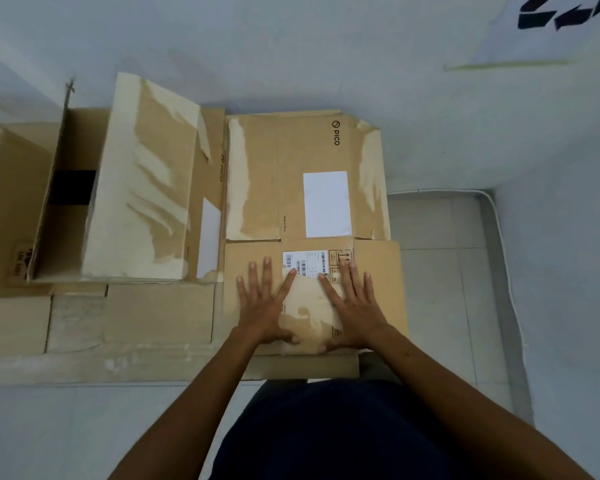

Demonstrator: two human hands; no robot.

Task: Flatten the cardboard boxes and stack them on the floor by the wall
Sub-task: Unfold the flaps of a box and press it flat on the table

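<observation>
A flattened brown cardboard box (291,188) with a PICO mark and white labels lies on the floor against the wall. My left hand (265,303) and my right hand (354,303) press flat on its near panel, fingers spread, either side of a torn tape patch. To the left an open box (142,188) still stands with its flap up. Under it lies flat cardboard (136,317).
The white wall (291,46) runs along the far side, and another wall (568,271) closes the right. A white cable (503,258) follows the tiled floor (440,306) at the right. Another brown box (4,202) stands at the far left.
</observation>
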